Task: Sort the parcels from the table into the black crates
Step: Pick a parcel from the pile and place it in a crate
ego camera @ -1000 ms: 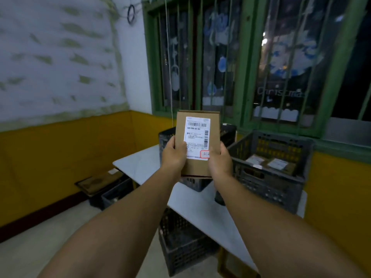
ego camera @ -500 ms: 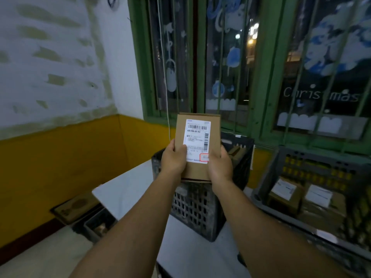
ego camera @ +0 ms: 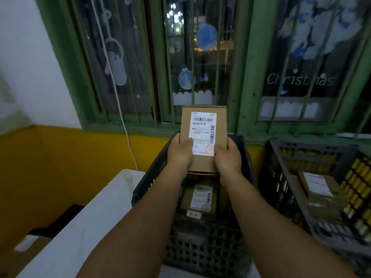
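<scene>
Left hand [ego camera: 179, 152], right hand [ego camera: 228, 157], gripping parcel [ego camera: 203, 137]

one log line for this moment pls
step: parcel held upright over near crate | left hand: holds parcel | right hand: holds parcel | crate: already has parcels | release: not yet

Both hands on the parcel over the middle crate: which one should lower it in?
Slight edge to the left hand: its thumb lies across the parcel, while the right hand holds only the lower corner. The crate sits directly below.
</scene>
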A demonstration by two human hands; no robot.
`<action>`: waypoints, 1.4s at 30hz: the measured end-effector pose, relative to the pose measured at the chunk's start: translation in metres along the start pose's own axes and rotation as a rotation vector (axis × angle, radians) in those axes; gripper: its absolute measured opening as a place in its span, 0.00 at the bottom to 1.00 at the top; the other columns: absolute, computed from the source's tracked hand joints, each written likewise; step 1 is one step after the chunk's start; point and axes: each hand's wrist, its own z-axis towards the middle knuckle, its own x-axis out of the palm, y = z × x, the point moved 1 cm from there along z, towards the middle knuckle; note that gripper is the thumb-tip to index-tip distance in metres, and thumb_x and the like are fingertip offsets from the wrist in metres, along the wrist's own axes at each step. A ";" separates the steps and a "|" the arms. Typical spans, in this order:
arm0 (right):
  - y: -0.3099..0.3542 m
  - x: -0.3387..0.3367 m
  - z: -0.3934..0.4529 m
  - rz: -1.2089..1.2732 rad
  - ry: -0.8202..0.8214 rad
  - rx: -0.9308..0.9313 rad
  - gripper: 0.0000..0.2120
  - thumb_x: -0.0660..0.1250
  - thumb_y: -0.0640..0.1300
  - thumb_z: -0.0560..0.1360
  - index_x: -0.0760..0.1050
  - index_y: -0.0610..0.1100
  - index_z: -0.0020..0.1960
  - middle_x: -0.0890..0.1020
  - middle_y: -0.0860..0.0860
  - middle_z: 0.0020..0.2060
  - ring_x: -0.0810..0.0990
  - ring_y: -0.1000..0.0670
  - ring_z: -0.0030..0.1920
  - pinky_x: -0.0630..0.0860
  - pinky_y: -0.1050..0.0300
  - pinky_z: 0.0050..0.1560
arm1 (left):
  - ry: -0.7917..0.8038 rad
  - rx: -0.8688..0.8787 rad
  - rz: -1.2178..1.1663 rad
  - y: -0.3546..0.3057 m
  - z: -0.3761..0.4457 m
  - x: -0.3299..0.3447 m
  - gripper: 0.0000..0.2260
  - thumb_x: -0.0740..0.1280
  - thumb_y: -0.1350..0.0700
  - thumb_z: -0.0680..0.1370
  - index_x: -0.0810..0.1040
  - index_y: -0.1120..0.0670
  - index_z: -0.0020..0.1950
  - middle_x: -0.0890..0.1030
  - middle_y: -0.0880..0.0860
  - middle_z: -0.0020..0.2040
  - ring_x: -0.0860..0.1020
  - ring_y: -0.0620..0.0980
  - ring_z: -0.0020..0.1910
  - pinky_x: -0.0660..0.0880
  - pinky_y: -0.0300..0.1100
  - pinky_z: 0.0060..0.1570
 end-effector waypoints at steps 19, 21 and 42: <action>-0.071 0.016 0.019 -0.325 0.123 0.452 0.06 0.74 0.37 0.73 0.77 0.45 0.42 0.85 0.46 0.47 0.84 0.47 0.45 0.82 0.48 0.54 | 0.567 -0.565 0.464 0.102 0.081 -0.022 0.17 0.71 0.52 0.77 0.76 0.55 0.63 0.80 0.57 0.61 0.78 0.61 0.60 0.75 0.61 0.60; -0.075 0.016 0.016 -0.468 0.236 0.499 0.04 0.73 0.39 0.74 0.79 0.44 0.46 0.85 0.46 0.48 0.84 0.50 0.44 0.82 0.51 0.51 | 0.665 -0.631 0.573 0.110 0.081 -0.030 0.15 0.71 0.51 0.78 0.76 0.55 0.62 0.80 0.58 0.60 0.77 0.60 0.61 0.76 0.60 0.59; -0.104 0.014 0.032 -0.895 0.680 0.738 0.16 0.64 0.41 0.81 0.70 0.41 0.67 0.75 0.43 0.66 0.74 0.44 0.67 0.71 0.49 0.65 | 0.964 -0.949 0.756 0.155 0.092 -0.016 0.12 0.61 0.59 0.83 0.72 0.59 0.66 0.76 0.57 0.64 0.67 0.58 0.73 0.64 0.53 0.71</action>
